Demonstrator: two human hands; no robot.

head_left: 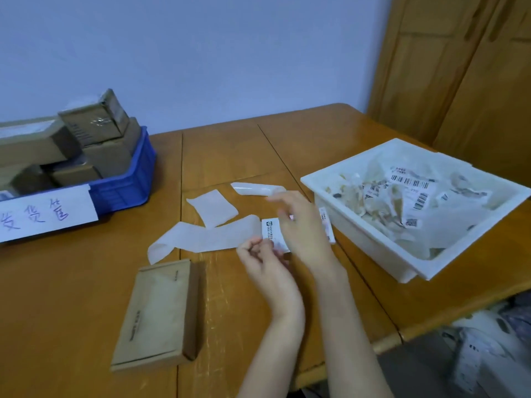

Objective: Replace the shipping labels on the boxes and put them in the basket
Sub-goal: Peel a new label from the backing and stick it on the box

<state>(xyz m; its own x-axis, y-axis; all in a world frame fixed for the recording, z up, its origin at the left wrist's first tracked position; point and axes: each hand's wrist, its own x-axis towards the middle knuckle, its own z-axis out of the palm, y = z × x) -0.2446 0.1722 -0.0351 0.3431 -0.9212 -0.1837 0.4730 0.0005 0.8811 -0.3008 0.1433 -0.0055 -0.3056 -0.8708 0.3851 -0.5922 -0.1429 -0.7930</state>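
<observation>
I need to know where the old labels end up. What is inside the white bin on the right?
The white bin holds a crumpled heap of torn labels with barcodes and translucent backing paper. Whatever lies beneath the heap, and the bin's floor, is covered.

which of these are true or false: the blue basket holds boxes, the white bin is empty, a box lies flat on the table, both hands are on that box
1. The blue basket holds boxes. True.
2. The white bin is empty. False: it holds torn labels and backing scraps.
3. A box lies flat on the table. True.
4. Both hands are on that box. False: the left hand and right hand are at a label beside the box, clear of it.
</observation>
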